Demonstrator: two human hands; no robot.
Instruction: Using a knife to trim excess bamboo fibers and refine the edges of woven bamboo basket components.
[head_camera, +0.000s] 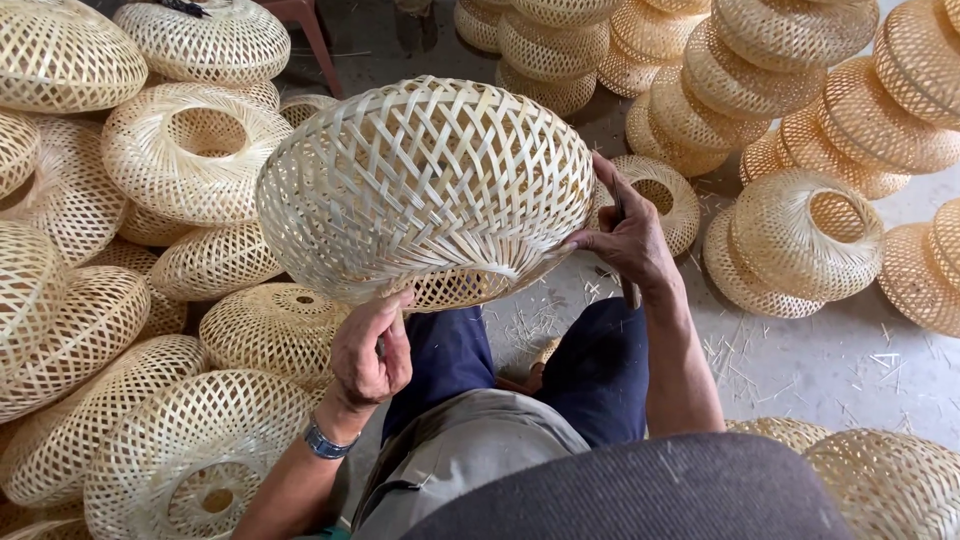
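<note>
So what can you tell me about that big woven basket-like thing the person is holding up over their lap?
The pale, dome-shaped woven bamboo shell is made of thin flat strips crossed in an open diamond lattice, drawn tighter toward a round rim facing the person. It is held tilted above the lap. The left hand grips the lower rim; the right hand, which also holds a slim tool, rests against its right edge. It touches none of the similar shells piled around it.

Support surface: grey concrete floor (800, 370), littered with thin bamboo shavings (540, 325). Stacked woven bamboo shades (190, 150) rest on it at the frame's left, further stacks (790, 240) at upper right and lower right.
</note>
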